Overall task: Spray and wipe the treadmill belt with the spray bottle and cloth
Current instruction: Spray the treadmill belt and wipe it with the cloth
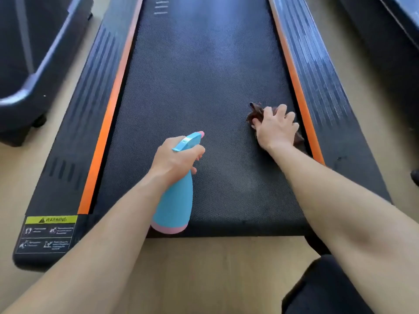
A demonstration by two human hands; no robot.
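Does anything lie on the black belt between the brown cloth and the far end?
Nothing visible does: the black textured treadmill belt shows no object beyond the crumpled brown cloth held under the right hand.

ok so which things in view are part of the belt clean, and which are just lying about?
In the job:
- spray bottle, held in the left hand
- cloth, gripped by the right hand
- treadmill belt

Just around:
- warning label
- orange side strip
- neighbouring machine, at left
- floor
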